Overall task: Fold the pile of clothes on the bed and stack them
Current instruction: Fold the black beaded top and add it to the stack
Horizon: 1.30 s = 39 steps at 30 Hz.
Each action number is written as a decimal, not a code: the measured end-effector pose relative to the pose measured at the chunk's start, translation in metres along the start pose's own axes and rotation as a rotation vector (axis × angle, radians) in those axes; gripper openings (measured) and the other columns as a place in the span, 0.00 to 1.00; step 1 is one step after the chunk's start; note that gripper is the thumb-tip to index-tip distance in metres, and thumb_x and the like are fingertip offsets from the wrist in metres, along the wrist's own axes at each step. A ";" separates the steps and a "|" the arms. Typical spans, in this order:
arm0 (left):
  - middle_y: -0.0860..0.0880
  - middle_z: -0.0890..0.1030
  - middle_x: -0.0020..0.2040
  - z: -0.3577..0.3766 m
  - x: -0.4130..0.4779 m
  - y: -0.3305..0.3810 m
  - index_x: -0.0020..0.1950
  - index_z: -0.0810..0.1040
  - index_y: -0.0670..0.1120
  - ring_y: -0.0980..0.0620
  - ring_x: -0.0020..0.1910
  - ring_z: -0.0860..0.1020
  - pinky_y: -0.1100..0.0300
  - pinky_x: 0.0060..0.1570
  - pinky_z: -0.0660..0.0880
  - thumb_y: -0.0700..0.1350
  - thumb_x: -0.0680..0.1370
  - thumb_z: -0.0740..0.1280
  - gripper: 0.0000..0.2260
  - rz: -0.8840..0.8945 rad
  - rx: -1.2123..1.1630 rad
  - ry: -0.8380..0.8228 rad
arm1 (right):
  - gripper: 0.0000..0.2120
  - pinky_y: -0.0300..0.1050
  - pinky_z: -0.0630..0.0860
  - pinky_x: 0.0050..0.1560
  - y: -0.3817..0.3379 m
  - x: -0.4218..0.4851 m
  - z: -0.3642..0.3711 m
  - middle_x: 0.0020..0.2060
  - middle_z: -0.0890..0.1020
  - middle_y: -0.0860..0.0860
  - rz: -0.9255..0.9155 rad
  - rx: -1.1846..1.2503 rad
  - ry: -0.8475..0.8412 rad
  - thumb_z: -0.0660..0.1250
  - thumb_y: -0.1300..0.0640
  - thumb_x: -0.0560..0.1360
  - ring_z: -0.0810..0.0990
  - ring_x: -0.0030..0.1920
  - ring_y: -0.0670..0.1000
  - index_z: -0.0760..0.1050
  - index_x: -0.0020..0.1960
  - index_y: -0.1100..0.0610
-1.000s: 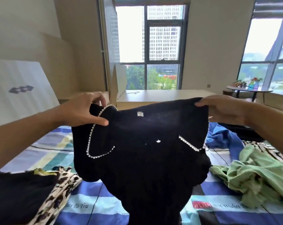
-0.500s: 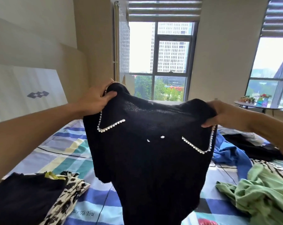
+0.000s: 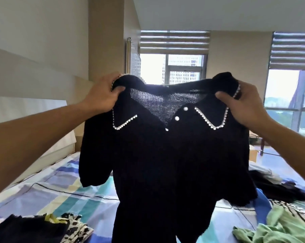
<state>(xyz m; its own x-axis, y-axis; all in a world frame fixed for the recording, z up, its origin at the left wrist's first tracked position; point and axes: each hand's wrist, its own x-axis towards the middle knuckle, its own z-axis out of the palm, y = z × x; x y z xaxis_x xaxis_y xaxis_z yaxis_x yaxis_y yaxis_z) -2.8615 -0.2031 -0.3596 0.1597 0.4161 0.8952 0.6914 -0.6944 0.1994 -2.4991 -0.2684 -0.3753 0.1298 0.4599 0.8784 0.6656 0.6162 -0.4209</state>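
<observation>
Head view: black knit top (image 3: 174, 163), pearl-trimmed collar, hanging above the bed (image 3: 60, 190). Left hand (image 3: 102, 95) and right hand (image 3: 244, 106) each pinch one shoulder. Likely light, limp, stretchy; hold at shoulder seams.

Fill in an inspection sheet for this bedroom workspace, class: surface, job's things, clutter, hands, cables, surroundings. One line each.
Surface: bed with a striped and checked blue sheet.
Job's things: black collared top, pearl-trimmed collar, held up by the shoulders, unfolded; folded stack at lower left, leopard print piece showing; unfolded green garment and dark clothes at right.
Clutter: cardboard box beyond the bed.
Hands: left hand and right hand each pinch a shoulder of the top.
Cables: nothing seen.
Surroundings: windows with half-raised blinds, beige walls, headboard at left.
</observation>
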 end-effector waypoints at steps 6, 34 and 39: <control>0.46 0.74 0.45 -0.030 0.014 0.028 0.55 0.70 0.41 0.51 0.42 0.71 0.66 0.39 0.62 0.40 0.84 0.58 0.04 0.099 -0.023 0.241 | 0.18 0.36 0.70 0.34 -0.038 0.019 -0.023 0.38 0.84 0.58 -0.134 -0.036 0.201 0.74 0.46 0.73 0.75 0.33 0.43 0.80 0.43 0.63; 0.40 0.81 0.48 0.163 -0.186 -0.146 0.56 0.66 0.47 0.37 0.47 0.79 0.45 0.47 0.74 0.54 0.83 0.57 0.11 0.008 0.272 -0.648 | 0.41 0.57 0.81 0.54 0.187 -0.141 0.137 0.42 0.87 0.57 0.603 -0.250 -0.859 0.68 0.21 0.56 0.86 0.44 0.58 0.83 0.47 0.57; 0.40 0.78 0.43 0.212 -0.171 -0.184 0.60 0.66 0.46 0.35 0.45 0.79 0.49 0.42 0.69 0.54 0.84 0.56 0.12 -0.021 0.398 -0.601 | 0.20 0.50 0.78 0.49 0.233 -0.132 0.179 0.43 0.85 0.57 0.560 -0.335 -0.740 0.72 0.40 0.74 0.84 0.44 0.57 0.82 0.47 0.57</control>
<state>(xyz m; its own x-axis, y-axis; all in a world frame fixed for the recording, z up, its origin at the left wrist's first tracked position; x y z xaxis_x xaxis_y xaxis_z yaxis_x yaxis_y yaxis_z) -2.8663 -0.0219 -0.6338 0.4245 0.7576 0.4958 0.8847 -0.4636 -0.0490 -2.4928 -0.0706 -0.6298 0.0734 0.9842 0.1609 0.8370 0.0270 -0.5466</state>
